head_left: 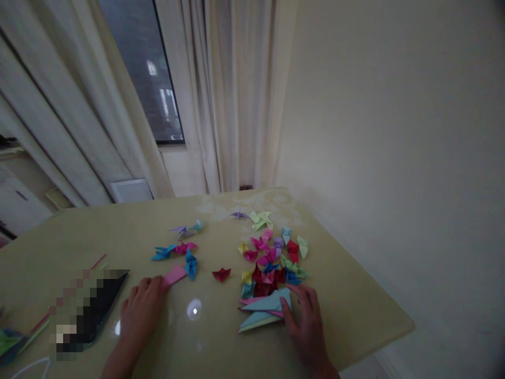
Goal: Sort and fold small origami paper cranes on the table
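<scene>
My left hand (144, 305) rests low over the table, its fingers closed on the near end of a pink folded paper strip (174, 275). Just past that strip lies a blue folded paper piece (191, 264). On the right, my right hand (305, 313) has its thumb and forefinger on the wide end of several stacked paper planes (268, 302), light blue, pink and pale green, points facing left. Behind them spreads a cluster of small origami pieces (268, 256) in many colours. A dark red paper boat (221, 275) sits alone between my hands.
A dark flat device (104, 302), partly blurred out, lies left of my left hand, near thin red and green sticks (39, 323). Purple and teal paper cranes (182, 230) stand farther back. The table (355, 300) borders a wall on the right; curtains (240, 105) hang behind.
</scene>
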Available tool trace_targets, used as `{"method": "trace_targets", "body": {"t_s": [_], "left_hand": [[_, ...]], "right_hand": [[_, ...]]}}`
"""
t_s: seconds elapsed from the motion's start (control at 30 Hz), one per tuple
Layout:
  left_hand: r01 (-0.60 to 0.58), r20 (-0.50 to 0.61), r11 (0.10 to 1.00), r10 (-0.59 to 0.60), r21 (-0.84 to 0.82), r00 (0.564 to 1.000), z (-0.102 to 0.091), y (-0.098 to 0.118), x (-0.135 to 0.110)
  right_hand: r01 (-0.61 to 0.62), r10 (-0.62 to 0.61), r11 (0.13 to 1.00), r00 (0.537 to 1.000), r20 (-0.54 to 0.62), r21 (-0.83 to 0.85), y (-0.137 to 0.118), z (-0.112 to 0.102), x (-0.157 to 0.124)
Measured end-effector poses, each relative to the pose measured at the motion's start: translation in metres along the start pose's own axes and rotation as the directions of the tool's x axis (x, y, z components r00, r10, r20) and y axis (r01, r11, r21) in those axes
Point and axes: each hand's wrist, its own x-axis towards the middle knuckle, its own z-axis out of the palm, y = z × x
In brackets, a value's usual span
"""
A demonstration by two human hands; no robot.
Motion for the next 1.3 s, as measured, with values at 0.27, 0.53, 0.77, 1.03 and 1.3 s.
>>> {"method": "trace_targets", "body": {"t_s": [0.27, 0.53, 0.77, 1.03, 1.3], "left_hand": [[0.053, 0.181, 0.963, -0.004, -0.266, 0.983, 0.011, -0.031, -0.030], [-0.068, 0.131, 0.569, 0.302, -0.820, 0.944, -0.012, 0.062, -0.096], [-0.283, -0.024, 0.389, 0.551, -0.877, 0.834, -0.013, 0.152, -0.124], [-0.598, -0.211, 0.620, 0.583, -0.507, 0.784, 0.027, 0.197, -0.121], [-0.641, -0.284, 0.746, 0.585, -0.178, 0.760, 0.056, 0.194, -0.129]], "right_hand": [[0.116, -0.110, 0.991, 0.991, -0.081, 0.073, -0.020, -0.001, -0.016], [0.018, -0.126, 0.902, 0.966, 0.224, 0.431, -0.089, 0.018, -0.003], [-0.297, 0.128, 0.838, 0.922, 0.365, 0.458, -0.072, 0.004, 0.022], [-0.404, 0.315, 0.842, 0.906, 0.281, 0.358, -0.013, -0.009, 0.019], [-0.283, 0.243, 0.933, 0.951, 0.190, 0.222, -0.004, 0.010, 0.010]]}}
